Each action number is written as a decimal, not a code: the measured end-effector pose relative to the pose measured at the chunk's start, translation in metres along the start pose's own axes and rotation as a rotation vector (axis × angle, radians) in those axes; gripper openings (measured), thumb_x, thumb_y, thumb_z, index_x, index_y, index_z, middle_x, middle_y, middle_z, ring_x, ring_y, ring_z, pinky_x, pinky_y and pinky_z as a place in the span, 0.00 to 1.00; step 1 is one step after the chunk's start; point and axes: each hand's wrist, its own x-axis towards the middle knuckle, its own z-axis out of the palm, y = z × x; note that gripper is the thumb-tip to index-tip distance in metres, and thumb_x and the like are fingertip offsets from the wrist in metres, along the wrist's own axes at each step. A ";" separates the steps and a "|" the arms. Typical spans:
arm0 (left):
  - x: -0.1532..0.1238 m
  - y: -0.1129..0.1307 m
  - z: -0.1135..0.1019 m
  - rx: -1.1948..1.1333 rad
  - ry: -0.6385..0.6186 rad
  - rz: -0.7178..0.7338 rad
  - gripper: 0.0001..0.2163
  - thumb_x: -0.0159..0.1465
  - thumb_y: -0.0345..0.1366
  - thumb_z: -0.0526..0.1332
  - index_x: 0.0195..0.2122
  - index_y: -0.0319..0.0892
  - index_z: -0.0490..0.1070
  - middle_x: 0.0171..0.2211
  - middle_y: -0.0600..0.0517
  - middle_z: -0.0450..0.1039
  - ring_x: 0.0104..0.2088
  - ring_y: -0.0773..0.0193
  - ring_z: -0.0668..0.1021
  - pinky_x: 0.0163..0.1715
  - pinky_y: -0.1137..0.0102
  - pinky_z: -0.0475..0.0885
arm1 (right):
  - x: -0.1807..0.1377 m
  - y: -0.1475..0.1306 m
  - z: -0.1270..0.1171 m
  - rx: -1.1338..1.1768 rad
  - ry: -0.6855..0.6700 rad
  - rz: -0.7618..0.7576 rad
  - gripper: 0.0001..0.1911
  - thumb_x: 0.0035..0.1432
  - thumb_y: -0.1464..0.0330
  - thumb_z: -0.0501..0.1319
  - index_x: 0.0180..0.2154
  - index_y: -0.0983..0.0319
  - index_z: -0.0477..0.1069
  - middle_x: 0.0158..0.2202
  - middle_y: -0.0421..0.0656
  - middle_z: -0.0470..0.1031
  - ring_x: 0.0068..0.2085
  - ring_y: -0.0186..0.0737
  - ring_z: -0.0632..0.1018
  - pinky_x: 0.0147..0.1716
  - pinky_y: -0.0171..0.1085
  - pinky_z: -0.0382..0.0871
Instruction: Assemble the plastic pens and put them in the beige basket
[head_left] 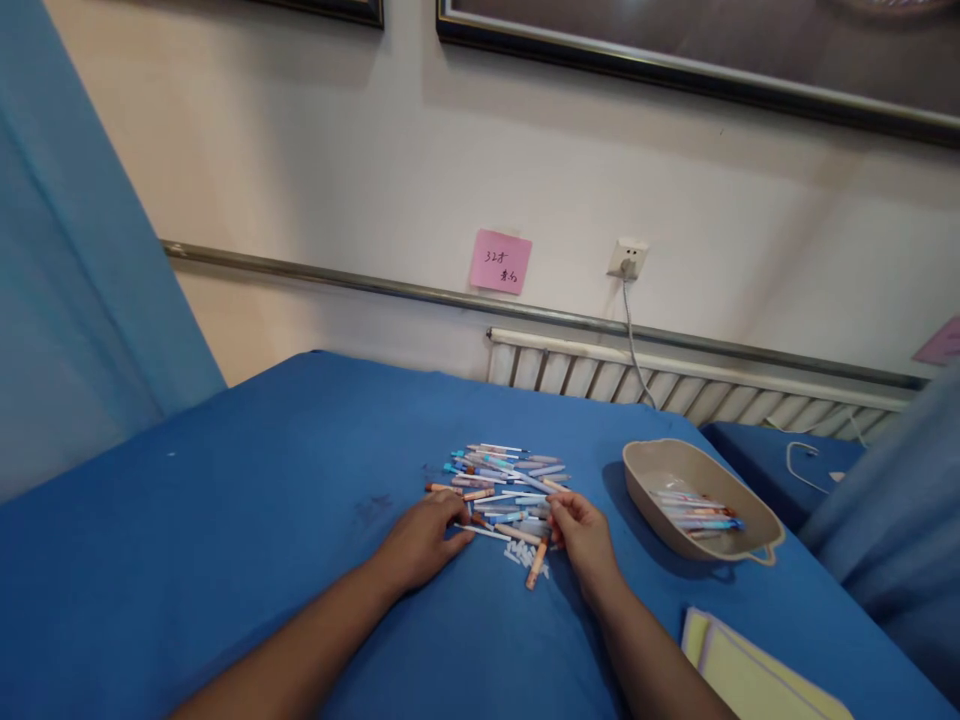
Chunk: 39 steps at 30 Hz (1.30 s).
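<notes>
In the head view, a loose pile of pens [517, 490], mixed with thin white sticks, lies on a blue-covered table [247, 500] and serves as the landmark. The left hand [426, 538] rests at the pile's left edge, its fingers loosely curled and its thumb near a white stick; whether it grips anything cannot be told. The right hand [583, 545] is at the pile's right edge with thumb and fingertips drawn close together; what, if anything, is between them is too small to tell. On the near side of the pile lie small white pieces [517, 552] and an orange marker [536, 565], which points toward the person. Right of the pile, well apart, stands a beige basin [694, 466] with more pens [697, 515] inside. Nearer the person, right of the pile, are pale yellow sheets [757, 670]. Beyond the pile, a pink note [500, 262], a socket [628, 258] and a radiator [592, 372] are at the wall.
</notes>
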 end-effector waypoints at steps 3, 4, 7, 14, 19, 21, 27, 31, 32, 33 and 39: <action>-0.002 0.002 0.000 0.075 -0.043 0.012 0.02 0.57 0.35 0.59 0.31 0.44 0.69 0.37 0.51 0.71 0.40 0.59 0.71 0.41 0.68 0.63 | 0.000 -0.001 0.000 0.011 -0.008 -0.009 0.22 0.39 0.51 0.66 0.27 0.64 0.70 0.16 0.35 0.66 0.15 0.28 0.64 0.14 0.29 0.56; -0.002 0.003 0.001 0.087 -0.054 0.010 0.02 0.58 0.35 0.58 0.30 0.44 0.68 0.36 0.51 0.71 0.40 0.59 0.71 0.40 0.69 0.63 | 0.000 -0.001 0.000 0.012 -0.011 -0.013 0.22 0.39 0.52 0.66 0.27 0.63 0.70 0.16 0.35 0.66 0.15 0.29 0.64 0.14 0.29 0.56; -0.001 0.007 -0.001 0.113 -0.068 -0.002 0.03 0.60 0.34 0.56 0.31 0.43 0.68 0.36 0.50 0.71 0.39 0.58 0.71 0.39 0.68 0.63 | 0.000 -0.001 -0.001 0.009 -0.017 -0.031 0.21 0.41 0.52 0.65 0.28 0.64 0.70 0.17 0.35 0.66 0.15 0.29 0.64 0.14 0.29 0.57; -0.001 0.019 -0.008 0.192 -0.147 0.076 0.09 0.62 0.32 0.55 0.41 0.46 0.70 0.43 0.51 0.72 0.45 0.57 0.70 0.45 0.67 0.62 | -0.002 0.006 0.000 -0.084 -0.020 -0.124 0.17 0.47 0.55 0.62 0.29 0.64 0.71 0.18 0.35 0.67 0.16 0.30 0.65 0.16 0.30 0.59; -0.001 0.018 -0.002 0.249 -0.123 0.122 0.13 0.64 0.29 0.50 0.47 0.48 0.68 0.46 0.51 0.70 0.48 0.58 0.69 0.50 0.65 0.59 | -0.009 0.008 0.004 -0.224 -0.075 -0.236 0.14 0.53 0.58 0.58 0.33 0.62 0.71 0.22 0.37 0.70 0.21 0.33 0.70 0.21 0.31 0.64; -0.001 0.017 0.000 0.262 -0.127 0.129 0.13 0.64 0.29 0.50 0.46 0.47 0.68 0.46 0.51 0.70 0.47 0.58 0.69 0.49 0.66 0.59 | -0.015 0.006 0.006 -0.309 -0.115 -0.294 0.12 0.56 0.60 0.57 0.35 0.61 0.71 0.23 0.38 0.72 0.23 0.35 0.72 0.22 0.32 0.65; -0.003 0.024 -0.004 0.205 -0.081 0.147 0.09 0.66 0.31 0.47 0.40 0.44 0.67 0.40 0.51 0.70 0.42 0.60 0.70 0.45 0.67 0.62 | -0.034 -0.011 0.015 -0.679 -0.309 -0.589 0.10 0.58 0.70 0.54 0.41 0.58 0.71 0.36 0.43 0.75 0.35 0.39 0.76 0.34 0.35 0.69; -0.007 0.035 -0.001 0.023 -0.051 0.178 0.10 0.67 0.33 0.46 0.39 0.44 0.66 0.40 0.50 0.70 0.42 0.61 0.71 0.45 0.68 0.63 | -0.043 -0.020 0.020 -0.883 -0.446 -0.682 0.15 0.58 0.74 0.54 0.46 0.58 0.69 0.40 0.45 0.74 0.41 0.41 0.75 0.40 0.37 0.67; -0.008 0.038 0.000 -0.028 -0.038 0.175 0.09 0.67 0.33 0.46 0.40 0.43 0.66 0.40 0.50 0.70 0.42 0.61 0.71 0.45 0.68 0.64 | -0.044 -0.021 0.020 -0.922 -0.459 -0.677 0.14 0.58 0.74 0.53 0.45 0.58 0.69 0.39 0.45 0.74 0.40 0.41 0.75 0.39 0.37 0.67; -0.009 0.039 0.001 -0.080 -0.015 0.160 0.09 0.67 0.34 0.47 0.41 0.43 0.66 0.40 0.50 0.70 0.42 0.62 0.71 0.45 0.68 0.65 | -0.045 -0.021 0.021 -0.949 -0.465 -0.669 0.13 0.59 0.74 0.52 0.43 0.58 0.70 0.37 0.45 0.73 0.38 0.41 0.75 0.38 0.36 0.67; -0.006 0.019 -0.016 -0.226 0.105 -0.025 0.08 0.62 0.36 0.54 0.40 0.42 0.69 0.36 0.52 0.72 0.36 0.62 0.73 0.39 0.69 0.67 | -0.042 -0.014 0.017 -0.726 -0.296 -0.566 0.09 0.60 0.67 0.53 0.30 0.60 0.69 0.28 0.41 0.71 0.30 0.38 0.73 0.30 0.34 0.65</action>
